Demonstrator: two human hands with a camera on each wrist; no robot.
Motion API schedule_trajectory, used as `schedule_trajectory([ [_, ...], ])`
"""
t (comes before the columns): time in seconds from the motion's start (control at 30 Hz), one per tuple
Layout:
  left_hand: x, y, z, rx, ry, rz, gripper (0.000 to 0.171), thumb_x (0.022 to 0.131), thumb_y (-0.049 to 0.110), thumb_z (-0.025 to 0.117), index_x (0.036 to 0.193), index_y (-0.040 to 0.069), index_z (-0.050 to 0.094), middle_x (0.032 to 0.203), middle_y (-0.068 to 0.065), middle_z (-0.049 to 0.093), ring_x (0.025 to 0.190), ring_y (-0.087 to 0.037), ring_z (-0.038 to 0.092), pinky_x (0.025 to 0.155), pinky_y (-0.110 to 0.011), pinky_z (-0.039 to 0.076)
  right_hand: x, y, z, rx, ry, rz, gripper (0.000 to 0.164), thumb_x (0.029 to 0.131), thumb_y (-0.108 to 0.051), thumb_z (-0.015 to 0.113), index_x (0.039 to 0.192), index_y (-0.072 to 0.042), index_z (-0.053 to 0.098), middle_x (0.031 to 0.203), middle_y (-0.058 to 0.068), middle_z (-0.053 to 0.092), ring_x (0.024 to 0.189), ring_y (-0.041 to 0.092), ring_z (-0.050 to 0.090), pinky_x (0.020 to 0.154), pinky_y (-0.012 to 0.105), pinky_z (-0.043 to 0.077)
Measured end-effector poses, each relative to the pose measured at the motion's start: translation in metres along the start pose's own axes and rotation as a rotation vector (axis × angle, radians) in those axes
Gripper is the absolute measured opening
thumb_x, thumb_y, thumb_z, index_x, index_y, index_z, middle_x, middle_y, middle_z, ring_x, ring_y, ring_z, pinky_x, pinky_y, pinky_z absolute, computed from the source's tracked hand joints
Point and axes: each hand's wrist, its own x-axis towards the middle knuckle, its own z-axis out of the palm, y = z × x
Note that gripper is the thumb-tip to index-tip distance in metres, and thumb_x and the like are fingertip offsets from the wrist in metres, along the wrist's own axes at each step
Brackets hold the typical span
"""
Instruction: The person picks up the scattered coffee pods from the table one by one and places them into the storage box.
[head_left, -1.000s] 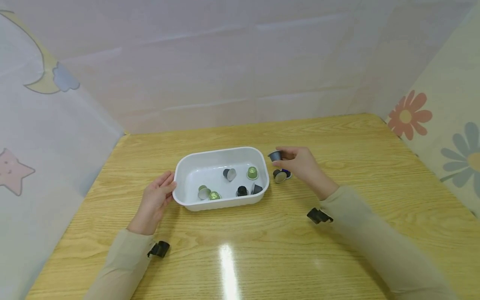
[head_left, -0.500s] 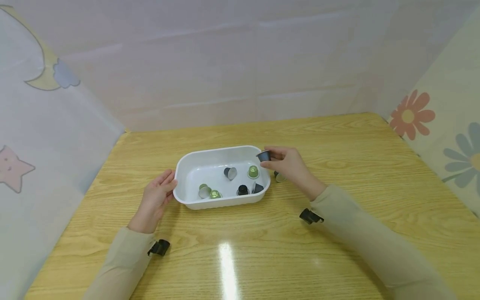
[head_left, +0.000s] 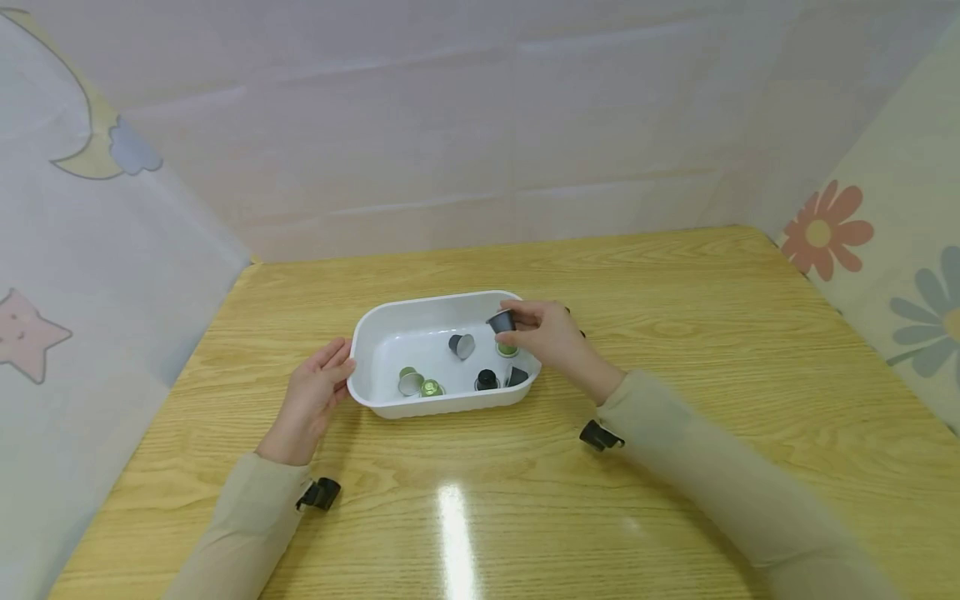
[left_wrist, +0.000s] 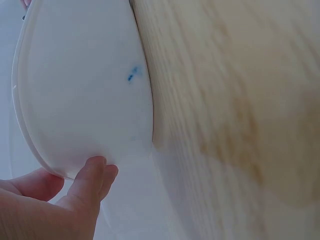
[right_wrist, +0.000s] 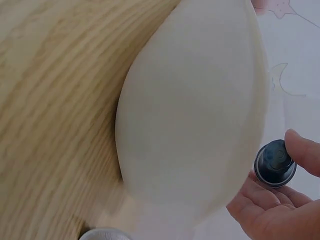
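A white tub (head_left: 442,408) stands on the wooden table with several coffee capsules inside. My left hand (head_left: 303,404) grips its left end, thumb at the rim and fingers against the outer wall (left_wrist: 85,90). Over the tub's right end, my right hand (head_left: 558,343) pinches a dark blue-grey coffee capsule (head_left: 500,321) between thumb and fingers; the right wrist view shows this capsule (right_wrist: 275,162) too. Just below it, a green capsule (head_left: 507,351) is partly hidden. Elsewhere in the tub lie a black capsule (head_left: 487,380), a dark silver-lidded one (head_left: 461,346) and a green one (head_left: 431,388).
Behind my right hand, dark bits of capsules on the table peek out, mostly hidden. A silver capsule rim (right_wrist: 105,234) shows at the bottom of the right wrist view. Printed cloth walls (head_left: 420,150) border the table (head_left: 360,533) at the back and sides.
My right hand has carried the blue-grey capsule leftward from beside the tub to above its right end. The left hand keeps its grip, and the tub stays nearly in place.
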Motion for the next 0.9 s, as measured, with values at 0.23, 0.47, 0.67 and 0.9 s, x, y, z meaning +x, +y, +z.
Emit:
schedule_trajectory([
  [0.23, 0.000, 0.000, -0.001, 0.005, 0.008, -0.004, 0.058, 0.103, 0.005, 0.044, 0.155, 0.007, 0.019, 0.157, -0.007, 0.028, 0.129, -0.012, 0.044, 0.076, -0.014, 0.047, 0.002, 0.001, 0.012, 0.007, -0.063, 0.011, 0.057, 0.089, -0.004, 0.070, 0.141, 0.003, 0.047, 0.132, 0.021, 0.057, 0.121, 0.029, 0.056, 0.094, 0.036, 0.048],
  [0.47, 0.000, 0.000, -0.001, -0.002, 0.003, -0.009, 0.058, 0.103, 0.005, 0.044, 0.155, 0.007, 0.018, 0.157, -0.006, 0.027, 0.136, -0.017, 0.037, 0.077, -0.015, 0.047, 0.004, 0.002, 0.020, 0.005, -0.066, -0.016, 0.055, 0.089, -0.003, 0.070, 0.139, 0.005, 0.049, 0.129, 0.023, 0.059, 0.118, 0.031, 0.058, 0.092, 0.035, 0.049],
  [0.67, 0.000, 0.000, -0.001, 0.002, -0.002, -0.010, 0.058, 0.103, 0.006, 0.044, 0.155, 0.008, 0.018, 0.157, -0.006, 0.026, 0.133, -0.016, 0.041, 0.079, -0.015, 0.046, 0.004, 0.001, 0.028, -0.046, -0.061, -0.036, 0.053, 0.088, -0.005, 0.072, 0.136, 0.004, 0.053, 0.129, 0.020, 0.060, 0.118, 0.030, 0.058, 0.092, 0.035, 0.050],
  [0.9, 0.000, -0.001, -0.001, -0.006, -0.007, -0.007, 0.059, 0.103, 0.006, 0.044, 0.156, 0.008, 0.017, 0.158, -0.006, 0.026, 0.132, -0.016, 0.042, 0.080, -0.015, 0.046, 0.002, 0.000, 0.039, -0.129, -0.124, -0.073, 0.053, 0.088, -0.009, 0.073, 0.136, 0.004, 0.053, 0.129, 0.019, 0.060, 0.123, 0.031, 0.054, 0.096, 0.037, 0.047],
])
